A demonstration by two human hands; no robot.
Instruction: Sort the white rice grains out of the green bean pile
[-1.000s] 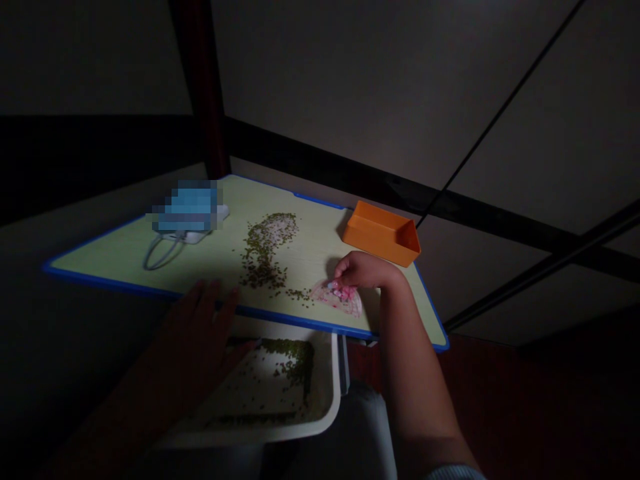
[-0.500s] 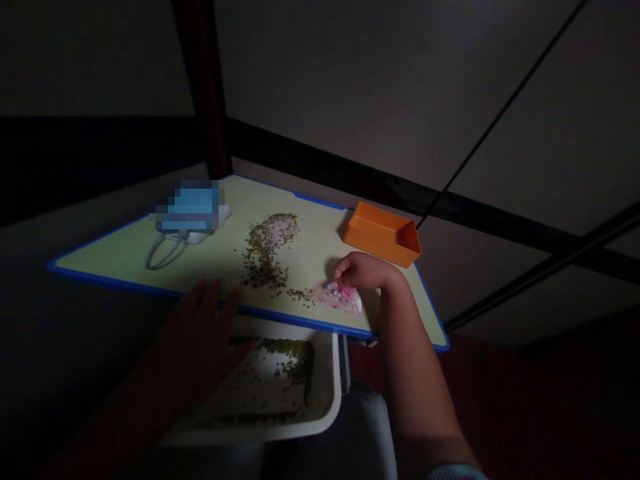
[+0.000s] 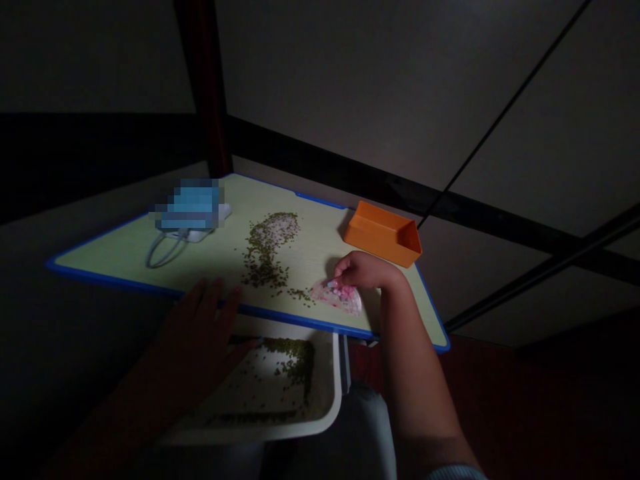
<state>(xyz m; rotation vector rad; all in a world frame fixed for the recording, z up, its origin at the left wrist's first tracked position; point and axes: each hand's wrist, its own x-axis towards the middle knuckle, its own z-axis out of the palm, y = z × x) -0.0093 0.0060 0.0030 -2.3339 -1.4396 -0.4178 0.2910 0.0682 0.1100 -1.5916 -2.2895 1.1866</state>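
My right hand [image 3: 357,270] pinches the straight upper edge of a pink, see-through half-round protractor [image 3: 340,301], which lies against the pale tabletop [image 3: 320,233]. Just left of its tip are a few loose green beans, trailing from a scattered pile of small green beans [image 3: 265,267] with pale grains [image 3: 279,228] among them at the far end. My left hand [image 3: 200,327], dim and in shadow, has its fingers spread over the table's blue front edge. Its thumb reaches over a white tray [image 3: 330,407] below, where more green beans gather along the walls and in a corner.
An orange open box [image 3: 383,233] stands at the table's back right. At the back left are a blurred blue device [image 3: 193,205] and a looped grey cable [image 3: 160,253]. Dark cabinet panels [image 3: 350,87] rise behind the table. My leg [image 3: 367,427] is below the tray's right side.
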